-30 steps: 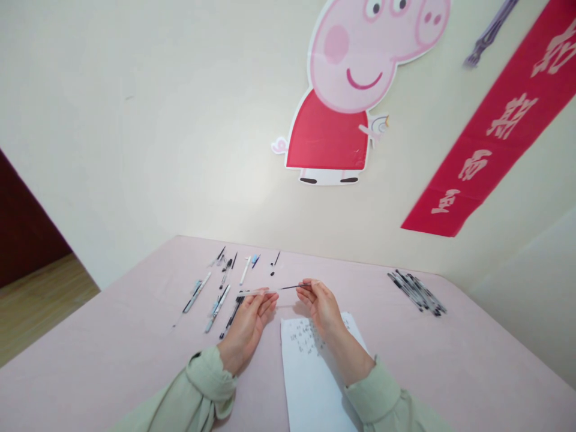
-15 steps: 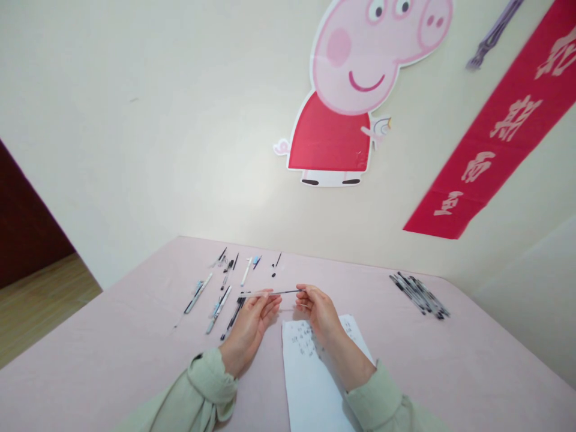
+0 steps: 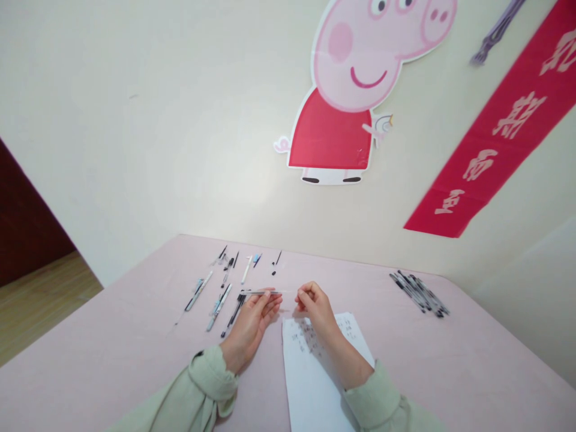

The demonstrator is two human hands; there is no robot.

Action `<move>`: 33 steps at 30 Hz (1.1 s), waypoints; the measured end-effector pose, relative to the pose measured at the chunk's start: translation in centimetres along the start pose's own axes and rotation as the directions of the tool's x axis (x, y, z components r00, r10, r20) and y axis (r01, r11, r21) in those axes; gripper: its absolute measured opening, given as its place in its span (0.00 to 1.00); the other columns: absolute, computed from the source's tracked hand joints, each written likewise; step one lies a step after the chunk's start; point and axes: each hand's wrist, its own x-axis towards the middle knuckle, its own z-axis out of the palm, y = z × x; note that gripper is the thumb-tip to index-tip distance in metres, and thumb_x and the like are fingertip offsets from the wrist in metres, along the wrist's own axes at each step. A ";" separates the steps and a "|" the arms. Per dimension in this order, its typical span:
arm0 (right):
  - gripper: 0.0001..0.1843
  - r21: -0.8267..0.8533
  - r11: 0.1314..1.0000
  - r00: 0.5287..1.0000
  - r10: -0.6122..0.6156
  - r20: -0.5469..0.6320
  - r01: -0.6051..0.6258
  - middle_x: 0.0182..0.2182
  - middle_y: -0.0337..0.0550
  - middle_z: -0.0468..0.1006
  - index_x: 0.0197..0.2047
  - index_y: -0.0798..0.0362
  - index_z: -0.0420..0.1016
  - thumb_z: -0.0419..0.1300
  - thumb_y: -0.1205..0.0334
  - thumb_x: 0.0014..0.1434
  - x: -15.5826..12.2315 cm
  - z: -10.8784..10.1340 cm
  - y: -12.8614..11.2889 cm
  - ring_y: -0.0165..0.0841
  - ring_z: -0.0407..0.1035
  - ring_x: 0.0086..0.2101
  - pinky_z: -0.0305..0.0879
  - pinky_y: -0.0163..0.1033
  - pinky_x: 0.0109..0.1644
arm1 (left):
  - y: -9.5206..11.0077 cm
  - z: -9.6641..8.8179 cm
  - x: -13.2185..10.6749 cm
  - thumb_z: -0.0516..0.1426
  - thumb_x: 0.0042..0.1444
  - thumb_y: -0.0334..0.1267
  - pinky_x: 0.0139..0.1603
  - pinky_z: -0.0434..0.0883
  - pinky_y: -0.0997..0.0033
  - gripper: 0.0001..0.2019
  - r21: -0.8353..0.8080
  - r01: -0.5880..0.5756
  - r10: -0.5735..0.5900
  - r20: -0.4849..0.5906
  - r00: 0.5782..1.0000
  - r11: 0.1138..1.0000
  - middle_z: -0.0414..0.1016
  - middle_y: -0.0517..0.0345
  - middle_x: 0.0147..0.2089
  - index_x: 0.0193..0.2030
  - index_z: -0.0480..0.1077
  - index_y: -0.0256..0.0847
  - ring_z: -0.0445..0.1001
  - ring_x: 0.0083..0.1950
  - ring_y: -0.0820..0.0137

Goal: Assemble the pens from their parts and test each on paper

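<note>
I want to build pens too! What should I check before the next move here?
1. Left hand grips the clear pen barrel: ok.
2. Right hand pinches the thin refill at the barrel's end: ok.
3. Refill fully inside: cannot tell, too small.
4. Barrel level, lifted off the pink table: ok.
5. Loose pen parts lie left of both hands: ok.
6. Paper sheet flat under the right forearm: ok.

One left hand (image 3: pixel 251 319), one right hand (image 3: pixel 315 306), one clear pen (image 3: pixel 263 293), one paper sheet (image 3: pixel 315 384), one pig cutout (image 3: pixel 342 108), one red banner (image 3: pixel 490 138).
</note>
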 end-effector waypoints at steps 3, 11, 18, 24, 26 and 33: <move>0.11 -0.021 0.999 0.999 -0.037 0.038 0.038 0.20 0.35 0.72 0.27 0.52 0.67 0.64 0.55 0.50 -0.3 0.4 0.0 0.27 0.65 0.21 0.62 0.31 0.25 | 0.1 0.1 -0.2 0.61 0.58 0.34 0.50 0.73 0.68 0.03 0.013 0.001 -0.001 -0.001 1.000 1.000 0.81 0.49 0.40 0.38 0.73 0.37 0.79 0.42 0.69; 0.08 -0.077 0.991 0.987 -0.095 0.130 0.106 0.23 0.35 0.72 0.29 0.52 0.67 0.60 0.58 0.55 -0.8 0.7 0.6 0.28 0.67 0.23 0.66 0.32 0.27 | -0.1 0.1 -0.3 0.60 0.58 0.34 0.48 0.73 0.69 0.04 0.057 -0.008 0.006 0.028 1.000 0.998 0.81 0.50 0.38 0.40 0.73 0.37 0.79 0.42 0.70; 0.07 -0.169 0.980 0.987 -0.082 0.135 0.105 0.23 0.36 0.73 0.29 0.51 0.68 0.59 0.59 0.54 0.6 -0.2 0.2 0.29 0.67 0.24 0.64 0.33 0.27 | 0.1 0.3 -0.4 0.61 0.58 0.34 0.48 0.72 0.69 0.04 0.041 -0.005 0.004 0.012 1.000 0.999 0.81 0.50 0.38 0.39 0.73 0.36 0.79 0.41 0.70; 0.13 -0.730 0.606 0.944 -0.122 0.307 0.316 0.34 0.40 0.76 0.40 0.50 0.75 0.55 0.72 0.55 5.9 -0.9 -1.1 0.32 0.70 0.34 0.62 0.34 0.38 | 0.1 0.3 -0.4 0.62 0.56 0.35 0.48 0.72 0.70 0.05 0.052 0.001 -0.001 0.016 1.000 0.999 0.81 0.49 0.38 0.38 0.74 0.36 0.78 0.40 0.71; 0.17 -0.844 0.422 0.942 -0.094 0.323 0.332 0.43 0.44 0.75 0.47 0.49 0.75 0.54 0.72 0.57 7.3 -0.3 -1.3 0.33 0.70 0.39 0.61 0.34 0.40 | -0.1 0.2 -0.4 0.62 0.56 0.36 0.47 0.72 0.70 0.06 0.051 -0.004 0.003 0.030 1.000 0.999 0.80 0.48 0.39 0.39 0.74 0.36 0.78 0.40 0.71; 0.15 -0.901 0.175 0.916 -0.013 0.401 0.397 0.46 0.44 0.72 0.49 0.44 0.75 0.51 0.65 0.63 9.2 2.7 -1.0 0.32 0.70 0.36 0.57 0.34 0.35 | -0.2 0.1 -0.3 0.63 0.55 0.37 0.45 0.72 0.71 0.08 0.050 0.002 -0.004 0.030 1.000 0.999 0.80 0.49 0.37 0.39 0.74 0.36 0.78 0.38 0.71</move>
